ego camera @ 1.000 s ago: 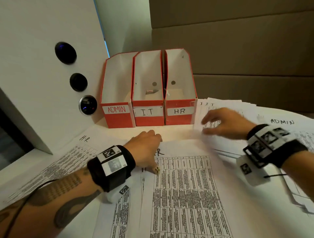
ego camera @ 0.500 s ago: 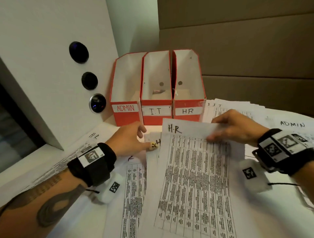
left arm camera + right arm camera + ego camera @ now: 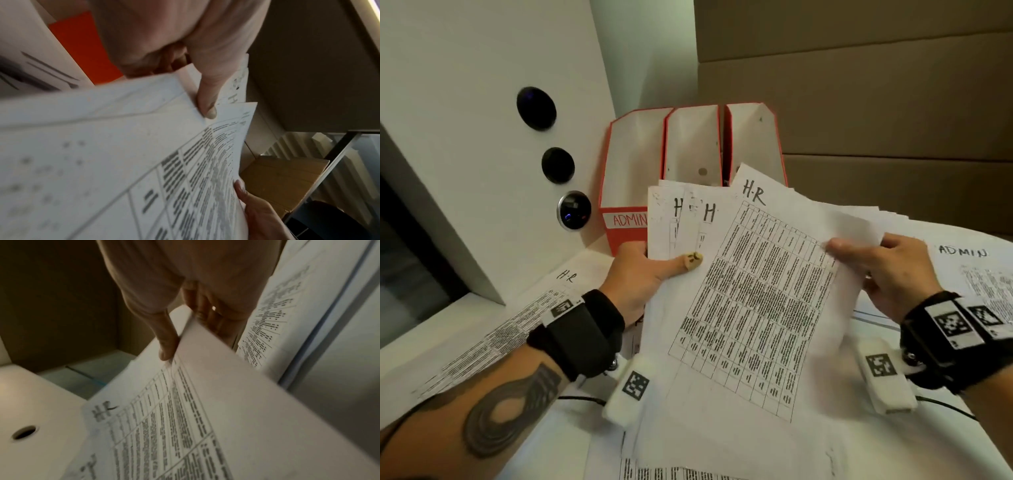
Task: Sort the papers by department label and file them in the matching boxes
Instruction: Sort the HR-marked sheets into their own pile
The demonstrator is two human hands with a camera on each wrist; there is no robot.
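Several white sheets headed "H.R" (image 3: 753, 291) are lifted off the desk, fanned and tilted. My left hand (image 3: 650, 274) grips their left edge, thumb on top, which the left wrist view shows as a thumb across the HR sheets (image 3: 144, 146). My right hand (image 3: 887, 270) pinches the right edge of the top HR sheet (image 3: 205, 402). Three red file boxes stand behind the sheets: the ADMIN box (image 3: 626, 219), the middle box (image 3: 691, 144) and the right box (image 3: 753, 137), the last two with their labels hidden by the paper.
Another HR sheet (image 3: 517, 318) lies on the desk at the left. A sheet headed ADMIN (image 3: 969, 263) and more papers lie at the right. A white slanted panel with round lenses (image 3: 482, 137) stands at the left. Brown wall panels rise behind.
Both hands have raised the HR sheets from the desk towards the boxes. The left hand now grips the fanned sheets instead of resting on them.
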